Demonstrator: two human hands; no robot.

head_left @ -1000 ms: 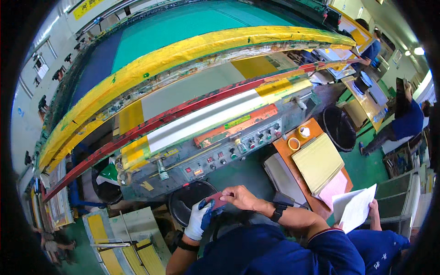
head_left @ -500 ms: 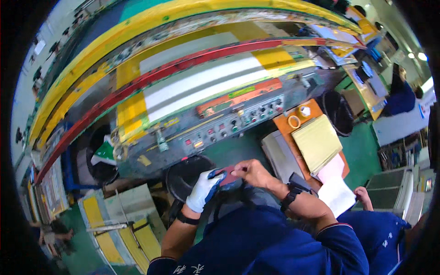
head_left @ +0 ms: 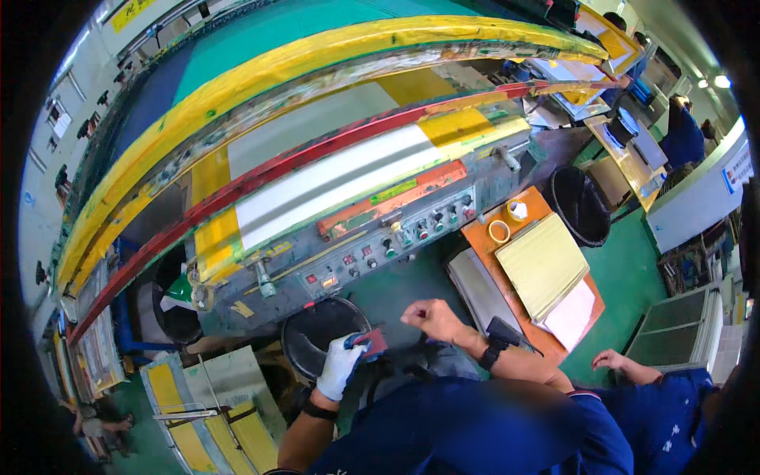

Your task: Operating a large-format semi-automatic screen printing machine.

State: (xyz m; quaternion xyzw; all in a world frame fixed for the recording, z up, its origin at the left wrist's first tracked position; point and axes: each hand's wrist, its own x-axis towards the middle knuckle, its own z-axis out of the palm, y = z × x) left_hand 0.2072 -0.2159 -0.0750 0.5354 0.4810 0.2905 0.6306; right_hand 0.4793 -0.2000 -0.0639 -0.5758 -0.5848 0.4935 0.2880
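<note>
My left hand (head_left: 340,366), in a white glove with blue on its fingers, grips a small flat dark-red piece (head_left: 375,342). The piece looks thin, and I cannot tell its kind. My bare right hand (head_left: 434,320) is held up to the right of it, apart from it. Its fingertips are pinched together, and anything between them is too small to make out. Just beyond my left hand stands a round black bin (head_left: 317,328). Ahead is a large press-like machine with a control panel (head_left: 396,240), a white sheet-like surface (head_left: 332,178) and a red bar (head_left: 293,152) across it.
An orange table (head_left: 479,231) on the right carries a stack of yellowish sheets (head_left: 542,261), pink paper (head_left: 571,315) and a tape roll (head_left: 499,231). A co-worker's hand (head_left: 608,360) is near it. Another black bin (head_left: 582,206) stands beyond. Yellow-and-grey panels (head_left: 190,412) lie lower left.
My right hand has come away from the dark-red piece, which stays in my left hand. My left hand is slightly lower. The white paper near the co-worker's hand is out of sight.
</note>
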